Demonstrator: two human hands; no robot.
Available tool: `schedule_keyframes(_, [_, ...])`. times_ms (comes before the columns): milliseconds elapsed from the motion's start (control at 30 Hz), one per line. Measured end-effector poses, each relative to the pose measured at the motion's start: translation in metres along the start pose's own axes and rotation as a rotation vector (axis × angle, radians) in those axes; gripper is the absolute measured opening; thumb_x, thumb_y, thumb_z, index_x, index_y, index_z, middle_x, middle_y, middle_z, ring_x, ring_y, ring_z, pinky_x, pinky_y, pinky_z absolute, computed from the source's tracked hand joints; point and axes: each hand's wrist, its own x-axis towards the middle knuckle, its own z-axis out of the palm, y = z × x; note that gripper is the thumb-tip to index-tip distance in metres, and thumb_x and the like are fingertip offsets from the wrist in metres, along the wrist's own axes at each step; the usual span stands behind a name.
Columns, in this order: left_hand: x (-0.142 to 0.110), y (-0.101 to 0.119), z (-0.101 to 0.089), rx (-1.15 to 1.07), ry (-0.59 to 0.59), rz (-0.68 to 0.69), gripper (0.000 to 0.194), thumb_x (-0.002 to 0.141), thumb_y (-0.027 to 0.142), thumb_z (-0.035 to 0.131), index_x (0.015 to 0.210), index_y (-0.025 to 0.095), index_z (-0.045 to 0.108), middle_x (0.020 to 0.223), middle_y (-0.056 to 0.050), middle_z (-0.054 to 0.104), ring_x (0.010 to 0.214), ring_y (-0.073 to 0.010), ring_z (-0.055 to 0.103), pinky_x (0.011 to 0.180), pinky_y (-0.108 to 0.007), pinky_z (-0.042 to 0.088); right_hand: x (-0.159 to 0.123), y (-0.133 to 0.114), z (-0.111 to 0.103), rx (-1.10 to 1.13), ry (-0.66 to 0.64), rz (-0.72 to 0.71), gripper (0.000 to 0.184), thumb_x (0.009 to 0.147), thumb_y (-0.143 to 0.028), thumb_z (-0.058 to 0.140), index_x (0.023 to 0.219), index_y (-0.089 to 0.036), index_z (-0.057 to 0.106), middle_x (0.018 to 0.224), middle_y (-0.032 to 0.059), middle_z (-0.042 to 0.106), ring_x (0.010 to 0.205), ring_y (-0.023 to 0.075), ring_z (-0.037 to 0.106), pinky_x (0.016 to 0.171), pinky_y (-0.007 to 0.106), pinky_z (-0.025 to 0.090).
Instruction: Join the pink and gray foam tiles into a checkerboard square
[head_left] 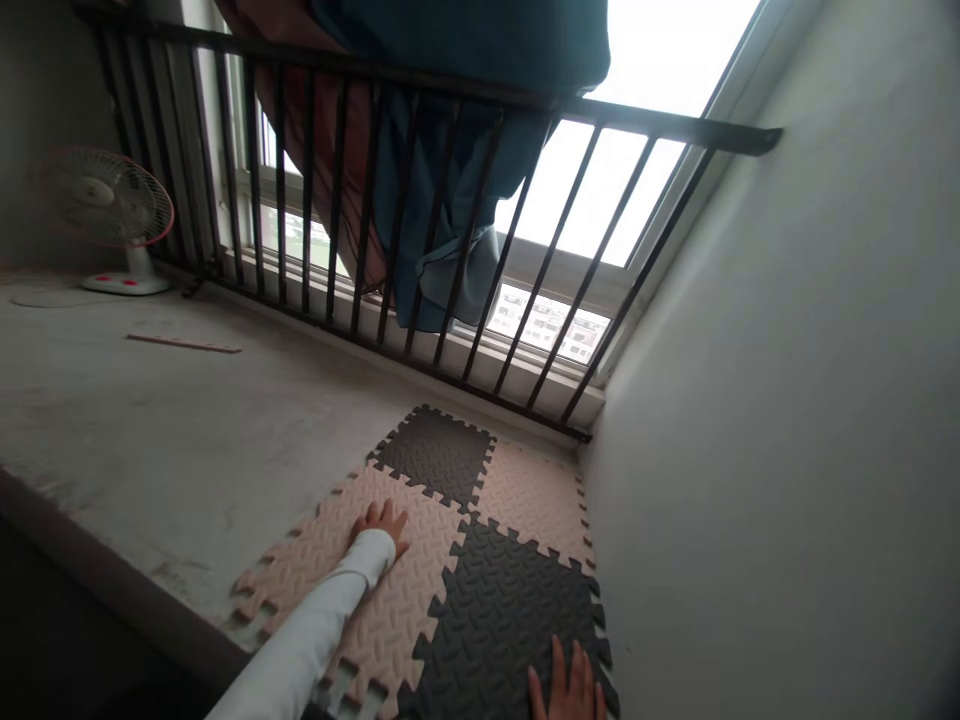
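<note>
My left hand (381,526), in a white sleeve, rests with fingers spread on a beige foam floor tile (397,600). Beside that tile, on a dark grey foam tile (502,610), my right hand (568,690) lies with its fingers apart at the bottom of the view. Behind these are a second dark tile (435,452) and a second beige tile (532,495). All have jigsaw edges and fit against one another in a checker pattern. Neither hand holds anything.
A white wall (750,450) borders the tiles on the right. Black railings (420,360) stand behind, with blue and pink cloth (465,200) hanging at the window. A fan (112,210) and a thin strip (184,344) are on the concrete surface, whose raised edge (112,570) drops at lower left.
</note>
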Motion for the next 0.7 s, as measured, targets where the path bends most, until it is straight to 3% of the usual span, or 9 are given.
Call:
schedule_keyframes(133, [-0.053,-0.008,0.012,0.014,-0.088,0.113,0.061,0.066,0.034,0.049,0.125,0.025,0.039,0.140,-0.009,0.022,0.126,-0.0304,0.020,0.095,-0.045,0.025,0.003,-0.001,-0.021,0.057,-0.141,0.030,0.066,0.074,-0.059,0.031,0.123,-0.017,0.044,0.129,0.0137,0.040,0.118,0.0271,0.036,0.095,0.045,0.029])
schedule_keyframes(233, [-0.102,-0.015,0.033,-0.010,-0.004,0.121,0.053,0.068,0.028,0.045,0.120,0.021,0.045,0.136,-0.009,0.031,0.124,-0.0245,0.026,0.095,-0.040,0.028,0.004,-0.005,-0.035,0.085,-0.212,0.069,0.065,0.075,-0.058,0.032,0.126,-0.019,0.038,0.134,0.0119,0.033,0.122,0.0260,0.030,0.098,0.045,0.022])
schedule_keyframes(333, [-0.137,-0.022,0.048,-0.045,0.086,0.021,0.044,0.070,0.025,0.044,0.113,0.024,0.051,0.128,-0.006,0.041,0.117,-0.0211,0.033,0.092,-0.034,0.031,0.005,-0.010,-0.049,0.098,-0.284,0.107,0.063,0.076,-0.055,0.034,0.129,-0.020,0.034,0.136,0.0116,0.029,0.124,0.0250,0.025,0.100,0.044,0.018])
schedule_keyframes(467, [-0.152,-0.033,0.058,-0.103,0.147,-0.040,0.036,0.071,0.025,0.047,0.106,0.025,0.056,0.110,-0.007,0.048,0.103,-0.0195,0.042,0.085,-0.029,0.035,0.006,-0.013,-0.057,0.084,-0.316,0.118,0.062,0.078,-0.053,0.033,0.130,-0.021,0.031,0.137,0.0110,0.028,0.125,0.0241,0.023,0.100,0.043,0.015])
schedule_keyframes(700, [-0.148,-0.038,0.080,-0.117,0.289,0.018,0.034,0.071,0.024,0.049,0.104,0.021,0.056,0.101,-0.008,0.048,0.091,-0.0183,0.045,0.083,-0.028,0.034,0.006,-0.014,-0.057,0.072,-0.304,0.130,0.060,0.078,-0.052,0.035,0.129,-0.022,0.032,0.136,0.0105,0.029,0.125,0.0228,0.023,0.100,0.040,0.015])
